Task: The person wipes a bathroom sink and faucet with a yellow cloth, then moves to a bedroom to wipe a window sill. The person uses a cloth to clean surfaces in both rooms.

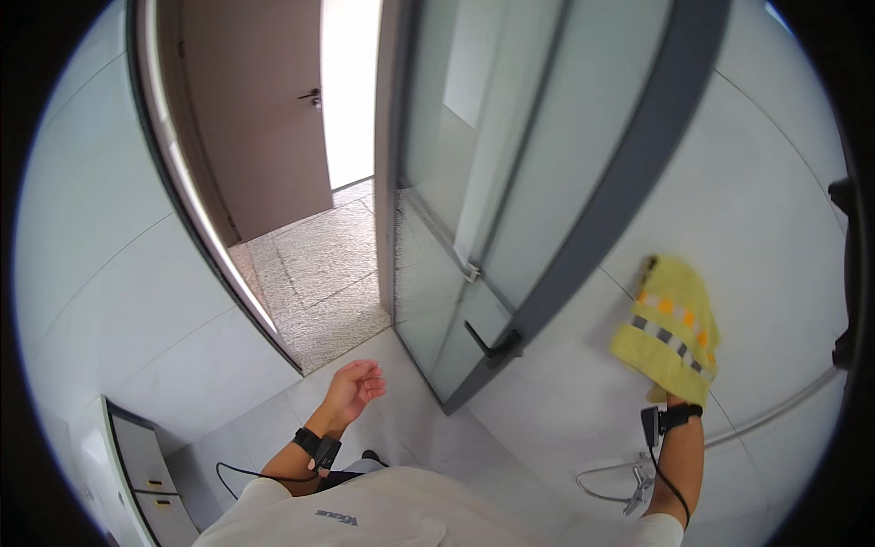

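A yellow cloth [673,328] with orange, white and grey check bands lies spread over my right hand [677,399], against or just in front of the white tiled wall [759,225]. Only the base of that hand shows; the cloth hides its fingers, and the cloth looks slightly blurred. My left hand [355,390] hangs in front of my body, palm turned inward, with loosely bent fingers and nothing in it. To its right stands a grey-framed glass door [519,225], swung inward, with a black lever handle [489,342].
A chrome shower mixer [639,485] with a hose is mounted on the wall below my right forearm. At lower left stands a cabinet [143,451]. Through the doorway, a brown door [260,116] stands ajar over a textured floor [328,260].
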{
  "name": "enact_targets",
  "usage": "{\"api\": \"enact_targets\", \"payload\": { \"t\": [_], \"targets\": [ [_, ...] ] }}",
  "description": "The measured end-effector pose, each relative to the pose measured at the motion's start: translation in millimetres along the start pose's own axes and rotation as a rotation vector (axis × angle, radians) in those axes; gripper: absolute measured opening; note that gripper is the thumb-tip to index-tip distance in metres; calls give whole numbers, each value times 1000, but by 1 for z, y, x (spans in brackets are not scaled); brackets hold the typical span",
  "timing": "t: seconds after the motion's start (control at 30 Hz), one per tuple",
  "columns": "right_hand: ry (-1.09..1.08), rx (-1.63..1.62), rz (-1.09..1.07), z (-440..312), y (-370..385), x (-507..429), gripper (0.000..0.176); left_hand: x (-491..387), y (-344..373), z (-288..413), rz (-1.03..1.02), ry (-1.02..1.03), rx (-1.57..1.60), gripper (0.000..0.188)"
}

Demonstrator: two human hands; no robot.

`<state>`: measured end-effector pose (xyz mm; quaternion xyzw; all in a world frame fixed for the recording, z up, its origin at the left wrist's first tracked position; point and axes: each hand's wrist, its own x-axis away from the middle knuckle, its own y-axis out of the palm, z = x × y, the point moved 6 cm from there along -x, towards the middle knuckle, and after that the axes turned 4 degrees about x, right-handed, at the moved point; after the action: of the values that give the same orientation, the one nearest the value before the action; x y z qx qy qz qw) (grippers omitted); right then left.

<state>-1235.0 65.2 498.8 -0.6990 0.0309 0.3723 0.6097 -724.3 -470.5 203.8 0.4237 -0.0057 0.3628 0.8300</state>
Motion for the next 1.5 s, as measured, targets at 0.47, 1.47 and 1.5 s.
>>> {"api": "enact_targets", "payload": {
  "t": [0.47, 1.47, 1.5],
  "targets": [
    [-98, -946, -510, -460, 168, 121, 48, 43, -56, 187, -74, 171, -158, 27],
    [-1547, -1252, -1340, -1045, 143, 33, 57, -161, -148, 296, 292, 245, 25, 57],
    [-1411, -1487, -1567, -1056, 146, 26, 60, -171, -147, 311, 274, 288, 6, 59]
  ]
}}
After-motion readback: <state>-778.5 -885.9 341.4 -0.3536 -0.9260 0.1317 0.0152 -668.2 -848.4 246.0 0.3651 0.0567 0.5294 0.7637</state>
